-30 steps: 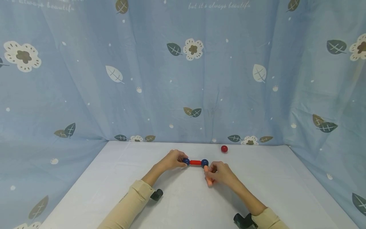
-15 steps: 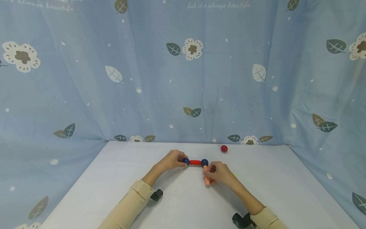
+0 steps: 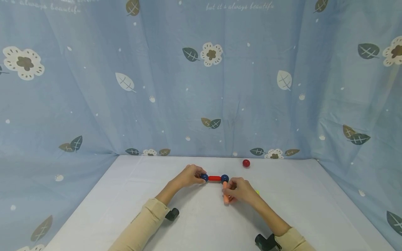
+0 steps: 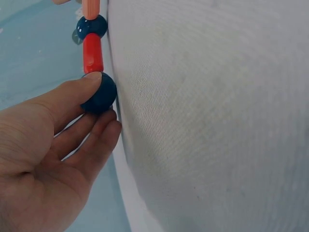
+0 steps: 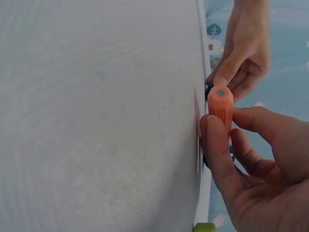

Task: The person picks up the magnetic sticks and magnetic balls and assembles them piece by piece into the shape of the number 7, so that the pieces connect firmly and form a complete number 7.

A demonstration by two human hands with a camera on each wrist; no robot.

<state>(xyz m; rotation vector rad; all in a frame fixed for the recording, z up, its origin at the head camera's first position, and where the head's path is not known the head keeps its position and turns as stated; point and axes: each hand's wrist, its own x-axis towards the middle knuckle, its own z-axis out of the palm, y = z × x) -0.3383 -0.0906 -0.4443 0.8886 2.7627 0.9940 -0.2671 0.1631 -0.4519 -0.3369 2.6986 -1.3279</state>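
Two dark blue balls and a red rod [image 3: 215, 178] form a straight bar on the white table. My left hand [image 3: 189, 175] pinches the left blue ball [image 4: 102, 96] between thumb and fingers. At the red rod's other end sits the right blue ball [image 3: 224, 178]. An orange rod [image 3: 225, 198] is pinched by my right hand [image 3: 242, 190], its far end right at that ball and its near end toward me. A grey disc shows in the rod's near end in the right wrist view. Some orange also shows just under the right hand's fingers, mostly hidden.
A red ball [image 3: 246, 163] lies farther back, right of the bar. Partly hidden behind my right wrist is a yellow-green piece [image 5: 204, 227]. A blue patterned curtain [image 3: 176, 97] hangs behind the white tabletop [image 3: 201, 226].
The orange rod's near end has swung left, so the rod points more straight toward me. The yellow-green piece has come into view beside my right wrist. My left hand has stayed in place.
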